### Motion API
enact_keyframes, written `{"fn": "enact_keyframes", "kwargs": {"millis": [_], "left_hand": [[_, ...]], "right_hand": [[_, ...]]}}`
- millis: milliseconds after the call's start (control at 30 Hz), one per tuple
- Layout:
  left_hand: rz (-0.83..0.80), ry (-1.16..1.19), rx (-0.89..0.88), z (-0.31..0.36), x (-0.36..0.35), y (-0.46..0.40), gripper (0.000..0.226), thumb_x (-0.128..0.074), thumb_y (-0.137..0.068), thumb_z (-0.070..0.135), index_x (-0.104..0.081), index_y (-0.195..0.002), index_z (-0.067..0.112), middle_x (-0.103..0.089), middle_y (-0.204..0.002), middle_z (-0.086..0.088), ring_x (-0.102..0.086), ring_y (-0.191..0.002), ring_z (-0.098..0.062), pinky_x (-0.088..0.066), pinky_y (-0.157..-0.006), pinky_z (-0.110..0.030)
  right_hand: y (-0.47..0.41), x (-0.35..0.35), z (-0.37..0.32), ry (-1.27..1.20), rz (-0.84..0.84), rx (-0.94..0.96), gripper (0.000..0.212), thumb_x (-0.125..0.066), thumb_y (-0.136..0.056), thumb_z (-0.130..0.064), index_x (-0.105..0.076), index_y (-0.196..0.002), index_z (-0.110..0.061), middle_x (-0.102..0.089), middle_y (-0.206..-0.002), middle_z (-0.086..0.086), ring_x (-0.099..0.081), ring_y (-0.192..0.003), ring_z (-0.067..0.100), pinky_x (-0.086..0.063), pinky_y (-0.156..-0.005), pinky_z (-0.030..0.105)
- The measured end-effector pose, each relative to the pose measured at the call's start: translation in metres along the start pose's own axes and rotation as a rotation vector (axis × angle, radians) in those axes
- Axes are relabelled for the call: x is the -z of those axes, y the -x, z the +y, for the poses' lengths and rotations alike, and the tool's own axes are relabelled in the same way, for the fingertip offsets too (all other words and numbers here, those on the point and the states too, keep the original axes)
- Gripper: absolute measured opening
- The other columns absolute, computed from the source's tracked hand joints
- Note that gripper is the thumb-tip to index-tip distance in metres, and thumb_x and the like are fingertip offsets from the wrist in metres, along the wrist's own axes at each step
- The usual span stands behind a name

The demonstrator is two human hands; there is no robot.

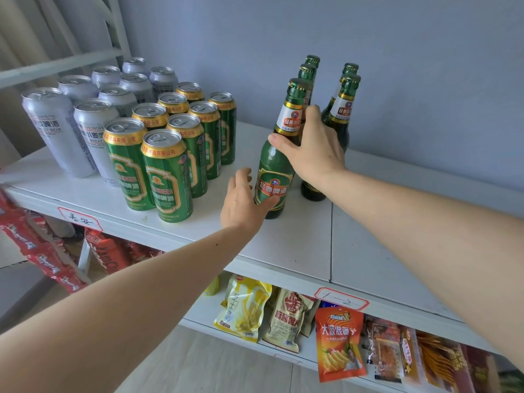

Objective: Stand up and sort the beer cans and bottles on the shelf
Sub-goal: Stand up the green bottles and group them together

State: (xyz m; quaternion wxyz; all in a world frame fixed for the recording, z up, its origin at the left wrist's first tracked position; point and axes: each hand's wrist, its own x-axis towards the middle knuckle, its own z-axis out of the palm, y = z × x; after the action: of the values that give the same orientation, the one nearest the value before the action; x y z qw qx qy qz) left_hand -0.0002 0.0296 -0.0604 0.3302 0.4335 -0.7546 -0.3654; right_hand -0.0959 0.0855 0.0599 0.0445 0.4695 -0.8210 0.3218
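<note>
Front bottle [273, 171] upright on shelf [297, 239], beside the cans [167, 171]. Left hand [241, 202] steadies its base, right hand [314, 148] its shoulder; fingers loose, apparently aligning it with the bottle rows.

Both bare arms reach forward, hands set on one upright bottle.

The left hand [243, 201] comes in from the lower left on a long, nearly straight forearm, palm turned toward the right hand, thumb pressed against the lower body of the front bottle [273, 171] and fingers curled loosely, not wrapped around it. The right hand [314, 150] extends from the right side, higher and further forward than the left, back of the hand up, thumb stretched along the bottle's shoulder and fingers lying over its neck. Wrists are straight, both forearms bare.
</note>
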Motion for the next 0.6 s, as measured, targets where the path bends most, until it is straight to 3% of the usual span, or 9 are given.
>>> {"fn": "enact_keyframes", "kwargs": {"millis": [167, 300, 433, 600], "left_hand": [[0.092, -0.068, 0.047, 0.013, -0.002, 0.014, 0.054, -0.073, -0.081, 0.035, -0.042, -0.123, 0.019, -0.046, -0.125, 0.002, -0.057, -0.104, -0.019, -0.052, -0.076, -0.038], [0.122, -0.003, 0.117, 0.025, -0.007, 0.03, 0.04, -0.069, -0.083, 0.033, -0.046, -0.111, 0.019, -0.047, -0.114, 0.003, -0.056, -0.095, -0.02, -0.047, -0.071, -0.035], [0.042, 0.003, 0.089, 0.04, -0.023, 0.052, 0.035, -0.067, -0.084, 0.03, -0.048, -0.11, 0.017, -0.048, -0.109, 0.003, -0.049, -0.09, -0.018, -0.041, -0.07, -0.031], [-0.08, 0.036, 0.002, 0.066, -0.053, 0.073, 0.036, -0.069, -0.084, 0.033, -0.05, -0.111, 0.018, -0.049, -0.107, 0.006, -0.057, -0.088, -0.017, -0.041, -0.07, -0.027]], "right_hand": [[0.008, 0.009, 0.014, -0.033, -0.017, -0.001, 0.053, -0.064, -0.086, -0.051, -0.044, -0.121, -0.017, -0.065, -0.115, -0.002, -0.061, -0.105, 0.021, -0.045, -0.075, 0.033], [0.017, 0.017, 0.027, -0.05, -0.021, -0.003, 0.056, -0.064, -0.084, -0.054, -0.046, -0.123, -0.019, -0.064, -0.116, -0.003, -0.062, -0.104, 0.019, -0.052, -0.084, 0.04], [0.029, 0.032, 0.047, -0.039, -0.02, -0.039, 0.053, -0.062, -0.085, -0.056, -0.047, -0.121, -0.02, -0.066, -0.114, -0.004, -0.064, -0.1, 0.02, -0.053, -0.084, 0.043], [0.048, 0.065, 0.086, -0.021, 0.003, -0.102, 0.049, -0.063, -0.086, -0.053, -0.05, -0.118, -0.018, -0.067, -0.11, -0.002, -0.064, -0.1, 0.022, -0.052, -0.086, 0.041]]}}
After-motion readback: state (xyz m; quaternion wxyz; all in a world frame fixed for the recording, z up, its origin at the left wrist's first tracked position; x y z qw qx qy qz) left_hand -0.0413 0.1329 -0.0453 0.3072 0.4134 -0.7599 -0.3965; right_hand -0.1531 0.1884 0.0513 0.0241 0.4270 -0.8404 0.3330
